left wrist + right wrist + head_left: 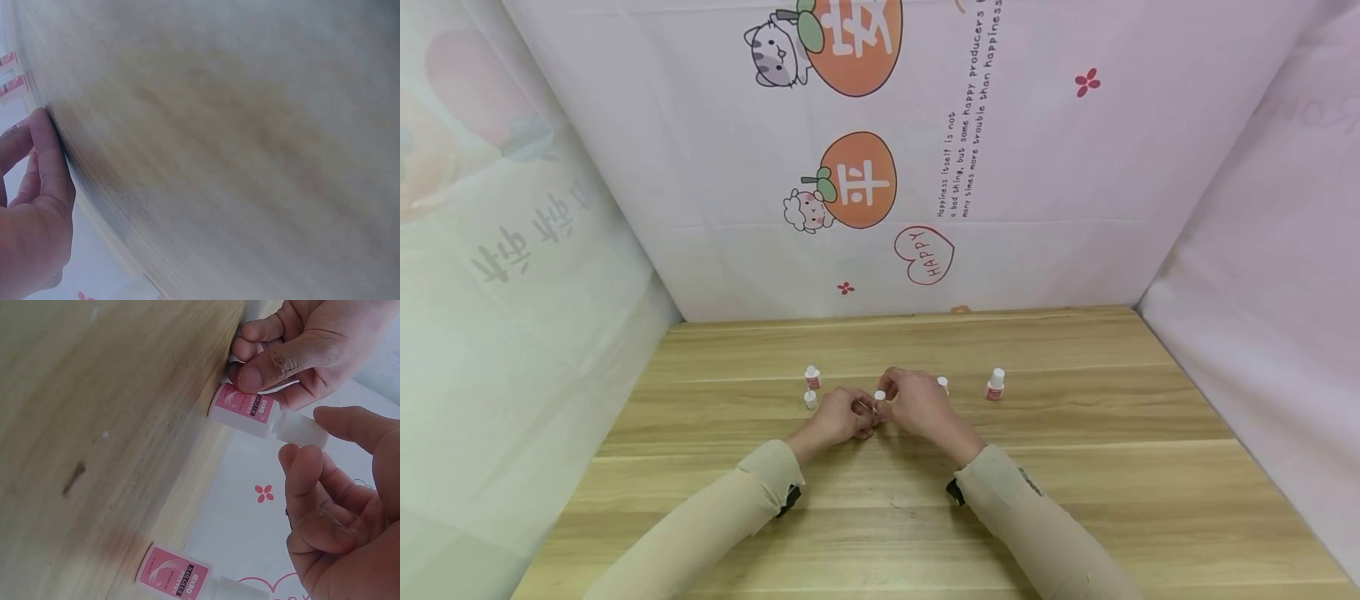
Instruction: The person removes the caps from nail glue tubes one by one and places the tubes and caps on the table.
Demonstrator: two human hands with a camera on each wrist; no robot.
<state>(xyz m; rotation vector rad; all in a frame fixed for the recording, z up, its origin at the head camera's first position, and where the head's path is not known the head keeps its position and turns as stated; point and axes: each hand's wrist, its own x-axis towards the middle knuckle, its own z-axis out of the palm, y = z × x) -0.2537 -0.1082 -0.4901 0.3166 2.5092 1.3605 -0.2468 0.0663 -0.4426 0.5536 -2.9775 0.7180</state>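
Observation:
A small nail glue bottle [244, 412] with a pink label stands on the wooden table between the two hands. My left hand [841, 415] grips its lower body, the thumb across the side by the label. At the top, my right hand [919, 403] pinches the white cap [302, 430] between thumb and fingers. The cap sits at the bottle's neck; whether it is loose cannot be seen. In the left wrist view the left hand [40, 206] shows bent fingers, while the held bottle is mostly out of sight there.
Right of the hands stand two capped bottles, one partly hidden [943, 383] and one farther right [995, 385]. To the left are another bottle [812, 377] and a small white piece [810, 400] with a thin tip. Printed white cloth [1015, 208] walls the table's back and sides.

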